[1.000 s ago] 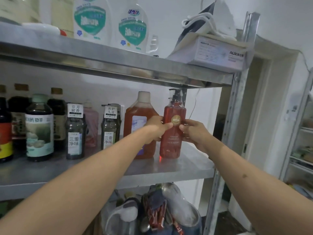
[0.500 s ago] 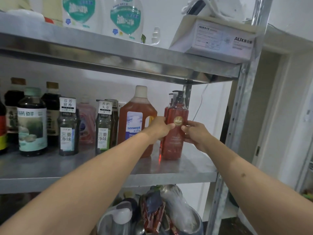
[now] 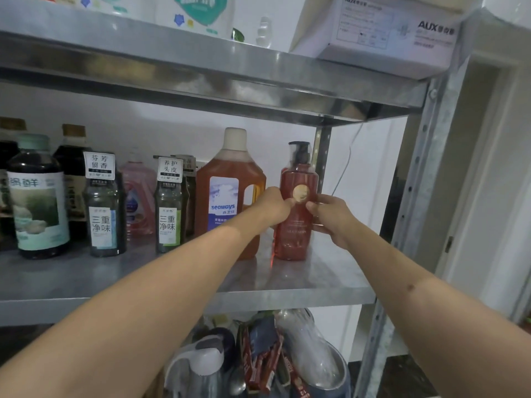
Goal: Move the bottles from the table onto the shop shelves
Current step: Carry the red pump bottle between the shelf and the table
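Note:
A red pump bottle (image 3: pixel 296 231) with a gold round seal stands upright on the metal middle shelf (image 3: pixel 301 285), near its right end. My left hand (image 3: pixel 273 206) grips the bottle's left side and my right hand (image 3: pixel 330 216) grips its right side, thumbs near the seal. An orange seaways bottle (image 3: pixel 227 193) stands just left of it, partly hidden by my left hand. Further left stand two dark labelled bottles (image 3: pixel 103 208) (image 3: pixel 169 205), a pink bottle (image 3: pixel 138 202) and a large dark bottle (image 3: pixel 38 199).
The upper shelf (image 3: pixel 201 81) carries detergent jugs (image 3: pixel 201 10) and a white AUX box (image 3: pixel 385 27). A steel upright post (image 3: pixel 416 179) bounds the shelf on the right. Below the middle shelf sit a kettle (image 3: pixel 201 366), red packets and a metal pot (image 3: pixel 324 372).
The view has moved closer to the shelf. Both hands stay on the red pump bottle, which has shifted slightly right and back on the shelf.

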A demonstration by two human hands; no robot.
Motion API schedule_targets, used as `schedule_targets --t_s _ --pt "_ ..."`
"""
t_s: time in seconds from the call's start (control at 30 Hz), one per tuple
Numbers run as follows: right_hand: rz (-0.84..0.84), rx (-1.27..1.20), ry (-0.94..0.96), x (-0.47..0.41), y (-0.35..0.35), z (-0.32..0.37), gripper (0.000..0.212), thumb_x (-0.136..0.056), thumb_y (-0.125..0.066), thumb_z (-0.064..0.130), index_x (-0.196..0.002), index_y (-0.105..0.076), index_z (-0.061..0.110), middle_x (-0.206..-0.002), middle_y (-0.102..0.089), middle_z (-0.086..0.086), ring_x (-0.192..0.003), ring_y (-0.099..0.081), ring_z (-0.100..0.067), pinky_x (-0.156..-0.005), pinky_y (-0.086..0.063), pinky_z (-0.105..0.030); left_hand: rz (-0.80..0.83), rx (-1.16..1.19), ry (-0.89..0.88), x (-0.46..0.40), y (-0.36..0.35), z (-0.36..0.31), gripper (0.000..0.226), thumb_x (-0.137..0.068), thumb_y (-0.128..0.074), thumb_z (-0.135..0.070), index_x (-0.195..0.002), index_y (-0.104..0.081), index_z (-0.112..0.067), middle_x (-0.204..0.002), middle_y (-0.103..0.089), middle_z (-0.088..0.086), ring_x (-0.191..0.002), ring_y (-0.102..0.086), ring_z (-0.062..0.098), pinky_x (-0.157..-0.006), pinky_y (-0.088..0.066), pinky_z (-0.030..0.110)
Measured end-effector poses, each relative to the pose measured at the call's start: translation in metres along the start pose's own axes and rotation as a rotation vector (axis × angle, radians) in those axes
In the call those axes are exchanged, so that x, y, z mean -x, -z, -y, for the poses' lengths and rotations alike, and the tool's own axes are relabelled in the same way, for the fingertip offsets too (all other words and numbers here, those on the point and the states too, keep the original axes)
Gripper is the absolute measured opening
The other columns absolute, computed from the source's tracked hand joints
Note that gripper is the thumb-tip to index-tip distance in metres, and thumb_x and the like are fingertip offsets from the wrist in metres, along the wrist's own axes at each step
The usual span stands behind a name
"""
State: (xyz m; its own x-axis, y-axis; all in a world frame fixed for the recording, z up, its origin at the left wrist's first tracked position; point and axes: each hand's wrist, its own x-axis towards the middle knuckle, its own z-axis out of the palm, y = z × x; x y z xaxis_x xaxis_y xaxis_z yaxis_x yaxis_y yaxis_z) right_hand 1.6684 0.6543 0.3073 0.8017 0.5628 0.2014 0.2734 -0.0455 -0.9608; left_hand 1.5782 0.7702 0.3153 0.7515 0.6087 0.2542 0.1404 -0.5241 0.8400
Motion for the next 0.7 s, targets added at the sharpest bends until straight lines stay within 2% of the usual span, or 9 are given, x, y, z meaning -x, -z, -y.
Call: schedule_targets --t_s 0.07,0.2,0.37,0.53,0.6,0.7 --pt "0.021 -0.003 -0.006 0.0 0.001 -0.001 0.036 -0.101 -0.057 0.009 -0.137 -0.056 0.007 -0.108 -0.068 -0.007 -0.093 -0.066 -0.021 -0.086 -0.056 -0.037 0.024 0.002 0.004 -0.001 0.002 0.001 0.036 -0.102 -0.056 -0.035 -0.127 -0.057 -0.009 -0.116 -0.067 0.011 -0.102 -0.068 0.029 -0.087 -0.06 0.047" --pt "0.053 0.009 -0.008 0.0 0.004 -0.001 0.031 -0.101 -0.056 0.008 -0.132 -0.058 0.008 -0.101 -0.07 -0.003 -0.098 -0.068 -0.021 -0.099 -0.055 -0.043 0.066 0.02 -0.006 -0.001 0.004 0.004 0.036 -0.103 -0.056 -0.033 -0.131 -0.055 -0.009 -0.12 -0.066 0.009 -0.108 -0.066 0.027 -0.091 -0.059 0.046" --pt "0.065 0.017 -0.013 0.001 0.005 0.001 0.026 -0.101 -0.056 0.009 -0.126 -0.059 0.011 -0.101 -0.07 -0.002 -0.1 -0.067 -0.023 -0.104 -0.052 -0.047 0.08 0.014 0.011 -0.001 0.004 0.007 0.04 -0.102 -0.055 -0.037 -0.13 -0.056 -0.009 -0.12 -0.067 0.008 -0.109 -0.066 0.026 -0.096 -0.056 0.046" --pt "0.078 0.085 -0.029 0.011 0.006 0.009 0.039 -0.097 -0.063 0.017 -0.135 -0.056 0.013 -0.113 -0.07 -0.002 -0.107 -0.064 -0.021 -0.102 -0.051 -0.043 0.073 0.021 0.045 0.005 0.006 0.004 0.036 -0.107 -0.043 -0.032 -0.132 -0.05 -0.006 -0.124 -0.058 0.008 -0.117 -0.059 0.028 -0.102 -0.052 0.047" --pt "0.052 0.116 -0.029 0.016 0.007 0.011 0.052 -0.095 -0.066 0.021 -0.143 -0.048 0.012 -0.123 -0.065 -0.002 -0.114 -0.061 -0.023 -0.101 -0.05 -0.042 0.089 0.049 0.056 0.008 0.01 0.002 0.037 -0.108 -0.042 -0.03 -0.133 -0.049 -0.004 -0.119 -0.056 0.007 -0.115 -0.058 0.026 -0.102 -0.053 0.047" --pt "-0.016 0.116 -0.021 0.03 0.007 0.015 0.065 -0.094 -0.07 0.023 -0.149 -0.038 0.014 -0.123 -0.058 -0.005 -0.116 -0.057 -0.025 -0.101 -0.05 -0.042 0.092 0.098 0.048 0.015 0.017 0.001 0.036 -0.108 -0.04 -0.027 -0.131 -0.051 -0.001 -0.109 -0.058 0.006 -0.109 -0.062 0.026 -0.097 -0.056 0.046"
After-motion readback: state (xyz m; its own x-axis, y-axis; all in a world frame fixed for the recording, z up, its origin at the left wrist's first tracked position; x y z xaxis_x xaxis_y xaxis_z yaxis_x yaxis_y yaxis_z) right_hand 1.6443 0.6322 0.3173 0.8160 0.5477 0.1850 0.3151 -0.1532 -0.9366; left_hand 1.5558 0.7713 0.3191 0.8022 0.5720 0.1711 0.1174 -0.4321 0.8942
